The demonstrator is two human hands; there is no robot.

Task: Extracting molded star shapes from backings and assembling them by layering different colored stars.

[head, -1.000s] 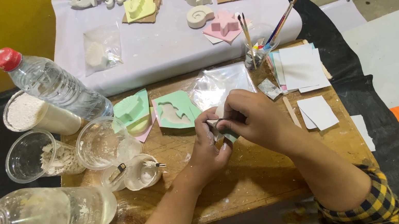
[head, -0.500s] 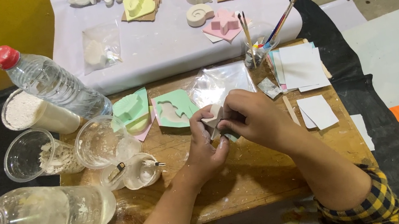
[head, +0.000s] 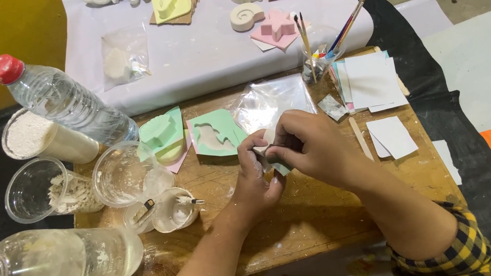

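Over the middle of the wooden board [head: 309, 225], my left hand [head: 256, 178] and my right hand [head: 313, 144] are pressed together around a small pale green mould piece [head: 269, 157]. Most of that piece is hidden by my fingers. Just behind my hands lie a flat green mould [head: 214, 134] with an animal-shaped hollow and a clear plastic bag [head: 272, 99]. A second green mould [head: 163, 131] with a shell shape sits to its left.
Left of the board stand clear plastic cups [head: 119, 175], a tub of white powder [head: 34, 135] and two water bottles [head: 71, 108]. A brush jar [head: 315, 67] and white paper sheets [head: 372, 82] sit at right. Plaster casts [head: 244, 16] and pink moulds lie on the white cloth behind.
My hands have shifted slightly on the small mould piece, staying over the same spot. Nothing else has moved.
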